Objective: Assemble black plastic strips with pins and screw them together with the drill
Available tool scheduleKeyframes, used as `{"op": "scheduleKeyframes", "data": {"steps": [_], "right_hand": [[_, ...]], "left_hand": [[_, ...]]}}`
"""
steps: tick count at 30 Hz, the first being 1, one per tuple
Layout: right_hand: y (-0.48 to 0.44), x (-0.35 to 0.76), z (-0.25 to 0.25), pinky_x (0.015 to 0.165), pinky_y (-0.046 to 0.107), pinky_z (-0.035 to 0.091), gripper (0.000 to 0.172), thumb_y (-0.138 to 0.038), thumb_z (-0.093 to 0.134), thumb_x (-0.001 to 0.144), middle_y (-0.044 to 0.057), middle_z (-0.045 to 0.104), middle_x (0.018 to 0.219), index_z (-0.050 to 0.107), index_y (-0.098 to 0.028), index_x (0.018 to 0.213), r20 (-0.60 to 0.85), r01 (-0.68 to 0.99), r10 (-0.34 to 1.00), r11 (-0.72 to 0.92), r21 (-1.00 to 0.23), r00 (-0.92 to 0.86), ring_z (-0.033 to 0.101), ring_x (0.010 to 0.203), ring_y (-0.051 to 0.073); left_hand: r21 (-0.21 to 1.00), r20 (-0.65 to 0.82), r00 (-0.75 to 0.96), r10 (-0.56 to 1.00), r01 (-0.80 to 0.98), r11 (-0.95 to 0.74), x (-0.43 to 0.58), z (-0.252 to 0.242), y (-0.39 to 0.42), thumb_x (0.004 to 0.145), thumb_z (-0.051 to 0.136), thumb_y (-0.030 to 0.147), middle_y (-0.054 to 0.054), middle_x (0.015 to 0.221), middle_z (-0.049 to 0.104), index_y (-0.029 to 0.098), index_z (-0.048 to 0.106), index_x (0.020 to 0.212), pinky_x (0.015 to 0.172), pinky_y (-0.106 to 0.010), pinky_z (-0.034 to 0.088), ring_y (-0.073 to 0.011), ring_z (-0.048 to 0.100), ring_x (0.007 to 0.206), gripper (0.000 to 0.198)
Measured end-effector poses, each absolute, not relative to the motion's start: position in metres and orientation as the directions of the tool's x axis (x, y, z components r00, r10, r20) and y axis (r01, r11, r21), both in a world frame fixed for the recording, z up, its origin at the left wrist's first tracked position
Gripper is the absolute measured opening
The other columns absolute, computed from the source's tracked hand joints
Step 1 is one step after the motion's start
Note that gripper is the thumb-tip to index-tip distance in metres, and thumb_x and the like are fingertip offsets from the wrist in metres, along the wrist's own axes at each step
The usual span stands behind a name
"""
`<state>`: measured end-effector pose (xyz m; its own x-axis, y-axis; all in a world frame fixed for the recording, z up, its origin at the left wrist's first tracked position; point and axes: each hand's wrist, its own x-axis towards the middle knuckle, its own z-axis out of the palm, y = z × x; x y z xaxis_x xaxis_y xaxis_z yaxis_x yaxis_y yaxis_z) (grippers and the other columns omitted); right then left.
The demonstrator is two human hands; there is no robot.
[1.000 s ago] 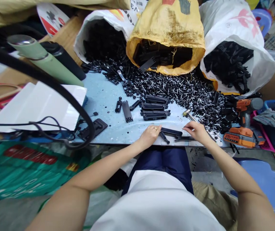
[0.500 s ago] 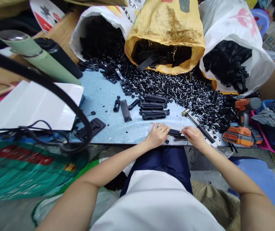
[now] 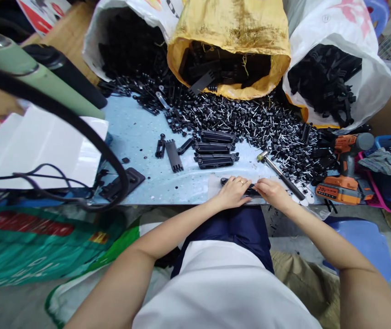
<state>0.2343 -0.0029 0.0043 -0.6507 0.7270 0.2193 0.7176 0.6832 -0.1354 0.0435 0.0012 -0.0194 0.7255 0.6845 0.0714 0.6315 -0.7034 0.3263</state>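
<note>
Left hand [image 3: 235, 193] shifted rightward, one hammer [image 3: 281, 174], one drill [image 3: 346, 169]

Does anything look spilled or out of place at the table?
Yes, slightly: a few dark bits lie on the floor past the table edge, apart from the main heap of pins. Two black strips also jut past that edge near the drill. Nothing looks clearly damaged.

A slim black part [image 3: 223, 181] lies nearly crosswise along the near edge of the table [image 3: 161, 194], its left end exposed, its middle hidden from view.
</note>
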Motion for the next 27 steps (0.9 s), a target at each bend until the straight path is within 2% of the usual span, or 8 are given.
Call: {"op": "scheduleKeyframes", "data": {"steps": [4, 8, 11, 15, 18, 21, 24, 27], "right_hand": [[-0.011, 0.242, -0.017, 0.071, 0.022, 0.05, 0.027, -0.029, 0.038, 0.091, 0.008, 0.063, 0.089, 0.062, -0.016, 0.096, 0.321, 0.68, 0.708, 0.701, -0.213, -0.629, 0.059, 0.081, 0.011], [-0.016, 0.256, -0.037, 0.072, 0.027, 0.051, 0.034, -0.034, 0.044, 0.088, 0.01, 0.063, 0.094, 0.055, -0.015, 0.114, 0.369, 0.657, 0.668, 0.733, -0.178, -0.646, 0.059, 0.086, 0.015], [-0.011, 0.265, -0.044, 0.07, 0.027, 0.05, 0.039, -0.035, 0.046, 0.088, 0.009, 0.063, 0.09, 0.05, -0.016, 0.121, 0.332, 0.606, 0.616, 0.782, -0.148, -0.714, 0.058, 0.084, 0.015], [0.0, 0.27, -0.044, 0.071, 0.026, 0.048, 0.039, -0.034, 0.04, 0.09, 0.007, 0.063, 0.084, 0.046, -0.016, 0.125, 0.246, 0.518, 0.546, 0.838, -0.175, -0.801, 0.057, 0.079, 0.013], [0.002, 0.27, -0.036, 0.076, 0.029, 0.047, 0.045, -0.043, 0.037, 0.089, 0.011, 0.062, 0.099, 0.046, -0.017, 0.125, 0.177, 0.563, 0.589, 0.807, -0.177, -0.789, 0.057, 0.09, 0.016], [0.005, 0.272, -0.025, 0.082, 0.033, 0.045, 0.05, -0.05, 0.033, 0.088, 0.015, 0.058, 0.111, 0.051, -0.015, 0.118, 0.197, 0.742, 0.751, 0.657, -0.133, -0.63, 0.053, 0.101, 0.02], [0.013, 0.28, -0.014, 0.075, 0.032, 0.043, 0.045, -0.044, 0.028, 0.091, 0.014, 0.061, 0.098, 0.059, -0.014, 0.101, 0.193, 0.949, 0.938, 0.307, -0.071, -0.289, 0.054, 0.09, 0.02], [0.023, 0.287, -0.007, 0.065, 0.03, 0.039, 0.042, -0.044, 0.033, 0.089, 0.012, 0.062, 0.083, 0.062, -0.015, 0.082, 0.071, 0.997, 0.995, 0.072, -0.001, -0.072, 0.052, 0.08, 0.02]], "left_hand": [[0.319, 0.045, 0.723, 0.69, 0.644, -0.696, 0.046, -0.02, 0.002, 0.08, 0.057, 0.047, -0.016, 0.11, 0.059, 0.007, 0.044, 0.122, 0.082, -0.036, 0.035, -0.0265, 0.051, 0.101, 0.059], [0.308, 0.02, 0.718, 0.696, 0.658, -0.688, 0.048, -0.022, 0.003, 0.082, 0.054, 0.046, -0.016, 0.111, 0.059, 0.008, 0.045, 0.121, 0.079, -0.037, 0.035, -0.0267, 0.052, 0.1, 0.055], [0.308, 0.024, 0.719, 0.694, 0.655, -0.69, 0.048, -0.024, 0.003, 0.085, 0.051, 0.043, -0.015, 0.109, 0.059, 0.009, 0.045, 0.121, 0.078, -0.036, 0.034, -0.0263, 0.051, 0.1, 0.05], [0.315, 0.03, 0.704, 0.709, 0.667, -0.676, 0.05, -0.025, 0.0, 0.084, 0.053, 0.042, -0.015, 0.109, 0.059, 0.009, 0.046, 0.119, 0.079, -0.036, 0.034, -0.0259, 0.051, 0.099, 0.049], [0.318, 0.051, 0.657, 0.752, 0.703, -0.636, 0.052, -0.026, -0.004, 0.084, 0.053, 0.04, -0.015, 0.108, 0.059, 0.008, 0.046, 0.119, 0.079, -0.037, 0.035, -0.026, 0.051, 0.099, 0.048], [0.326, 0.073, 0.653, 0.754, 0.699, -0.637, 0.051, -0.026, -0.005, 0.084, 0.054, 0.039, -0.015, 0.108, 0.059, 0.009, 0.046, 0.12, 0.08, -0.036, 0.036, -0.0255, 0.052, 0.099, 0.048], [0.321, 0.093, 0.638, 0.764, 0.707, -0.63, 0.044, -0.026, -0.002, 0.083, 0.054, 0.038, -0.015, 0.108, 0.059, 0.009, 0.046, 0.121, 0.079, -0.036, 0.037, -0.0256, 0.052, 0.098, 0.048], [0.309, 0.111, 0.593, 0.797, 0.742, -0.595, 0.036, -0.027, 0.003, 0.084, 0.053, 0.038, -0.016, 0.108, 0.059, 0.009, 0.046, 0.121, 0.079, -0.037, 0.037, -0.0262, 0.052, 0.098, 0.047]]}}
